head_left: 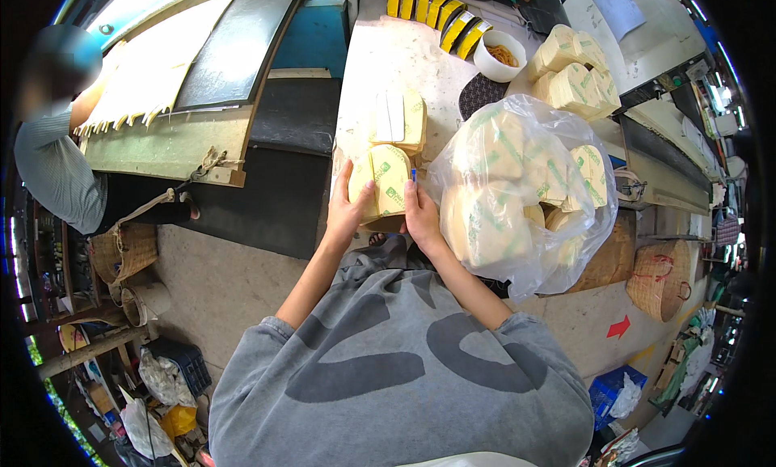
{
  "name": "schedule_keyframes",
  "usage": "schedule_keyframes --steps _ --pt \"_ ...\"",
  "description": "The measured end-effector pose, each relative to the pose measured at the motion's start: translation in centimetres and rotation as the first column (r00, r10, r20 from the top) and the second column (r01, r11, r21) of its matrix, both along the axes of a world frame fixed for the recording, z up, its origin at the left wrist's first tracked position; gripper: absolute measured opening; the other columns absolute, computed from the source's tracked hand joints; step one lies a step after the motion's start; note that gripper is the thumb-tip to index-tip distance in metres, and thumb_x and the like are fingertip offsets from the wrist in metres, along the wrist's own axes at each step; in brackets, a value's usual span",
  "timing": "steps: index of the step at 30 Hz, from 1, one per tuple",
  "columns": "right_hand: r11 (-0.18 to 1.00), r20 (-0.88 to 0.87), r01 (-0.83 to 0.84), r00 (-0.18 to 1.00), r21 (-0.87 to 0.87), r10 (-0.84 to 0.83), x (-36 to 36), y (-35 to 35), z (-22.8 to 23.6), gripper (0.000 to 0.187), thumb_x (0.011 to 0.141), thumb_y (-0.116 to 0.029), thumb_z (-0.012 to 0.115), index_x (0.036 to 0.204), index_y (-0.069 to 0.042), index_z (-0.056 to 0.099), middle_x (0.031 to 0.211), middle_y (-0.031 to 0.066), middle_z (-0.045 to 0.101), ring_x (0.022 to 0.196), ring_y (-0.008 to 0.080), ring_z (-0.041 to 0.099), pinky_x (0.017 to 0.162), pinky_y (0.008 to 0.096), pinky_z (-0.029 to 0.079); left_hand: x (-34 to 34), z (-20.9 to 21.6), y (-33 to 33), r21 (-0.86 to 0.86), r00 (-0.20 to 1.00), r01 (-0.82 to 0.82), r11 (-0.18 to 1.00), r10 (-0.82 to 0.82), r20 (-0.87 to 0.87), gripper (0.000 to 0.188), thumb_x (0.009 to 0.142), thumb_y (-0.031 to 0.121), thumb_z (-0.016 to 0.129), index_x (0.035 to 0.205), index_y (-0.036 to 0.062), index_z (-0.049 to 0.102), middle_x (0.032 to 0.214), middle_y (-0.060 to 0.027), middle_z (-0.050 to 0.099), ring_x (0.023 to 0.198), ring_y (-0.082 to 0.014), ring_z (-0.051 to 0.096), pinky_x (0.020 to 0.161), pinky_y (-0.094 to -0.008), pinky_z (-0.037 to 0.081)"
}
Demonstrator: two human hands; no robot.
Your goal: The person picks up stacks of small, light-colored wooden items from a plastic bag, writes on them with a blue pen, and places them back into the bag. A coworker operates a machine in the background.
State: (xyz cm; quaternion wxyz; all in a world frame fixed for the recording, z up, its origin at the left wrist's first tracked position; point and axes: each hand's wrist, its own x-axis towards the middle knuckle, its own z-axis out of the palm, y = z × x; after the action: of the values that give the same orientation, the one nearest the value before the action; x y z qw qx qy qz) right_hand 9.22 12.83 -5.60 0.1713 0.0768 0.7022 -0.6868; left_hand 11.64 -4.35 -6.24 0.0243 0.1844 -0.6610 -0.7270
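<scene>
A stack of cream, round-ended cut sheets with green print (391, 174) sits between my hands at the near edge of the white table. My left hand (347, 210) grips its left side, thumb over the near part. On the right side, my right hand (421, 217) presses in with its fingers along the edge. Just beyond lies another stack of similar pieces (414, 121), with a white card (390, 116) on top. To the right of my right hand stands a clear plastic bag (527, 131) filled with several stacks of the same pieces.
Behind the bag are more cream stacks (575, 75), a white bowl (489, 64) of thin brownish bands and a row of yellow-and-black bundles (432, 10). Another person (61, 168) works at a bench on the left. Woven baskets (659, 281) stand on the floor.
</scene>
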Motion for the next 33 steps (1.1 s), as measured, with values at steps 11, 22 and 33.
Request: schedule_keyframes --steps 11,22,33 --pt "0.993 -0.171 0.03 0.985 0.111 -0.011 -0.3 0.1 -0.9 0.05 0.109 -0.042 0.053 0.113 0.006 0.069 0.085 0.0171 0.073 0.08 0.0214 0.069 0.075 0.0383 0.053 -0.4 -0.1 -0.1 0.026 1.0 0.013 1.0 -0.013 -0.019 0.077 0.1 0.03 0.072 0.158 -0.0055 0.036 0.156 -0.0212 0.045 0.144 -0.0252 0.046 0.118 -0.0356 0.037" --pt "0.966 -0.263 0.055 0.965 0.254 0.015 -0.3 0.0 -0.2 0.049 0.107 -0.041 0.055 0.103 0.005 0.071 0.075 0.0187 0.07 0.071 0.0233 0.069 0.067 0.0397 0.052 -0.6 0.3 -0.5 0.104 1.0 -0.002 0.995 0.002 0.002 0.069 0.099 0.022 0.071 0.155 -0.0045 0.04 0.151 -0.0188 0.051 0.137 -0.0218 0.051 0.114 -0.0331 0.041" --pt "0.974 -0.345 0.128 0.937 0.185 -0.058 -0.2 -0.7 -1.1 0.049 0.106 -0.042 0.058 0.091 0.003 0.068 0.061 0.0178 0.062 0.053 0.0262 0.061 0.053 0.0437 0.044 -0.6 -0.1 -0.4 0.173 0.998 0.011 0.985 0.0 -0.065 0.058 0.102 0.015 0.066 0.154 0.0023 0.044 0.143 -0.0142 0.056 0.126 -0.0189 0.057 0.105 -0.0316 0.048"
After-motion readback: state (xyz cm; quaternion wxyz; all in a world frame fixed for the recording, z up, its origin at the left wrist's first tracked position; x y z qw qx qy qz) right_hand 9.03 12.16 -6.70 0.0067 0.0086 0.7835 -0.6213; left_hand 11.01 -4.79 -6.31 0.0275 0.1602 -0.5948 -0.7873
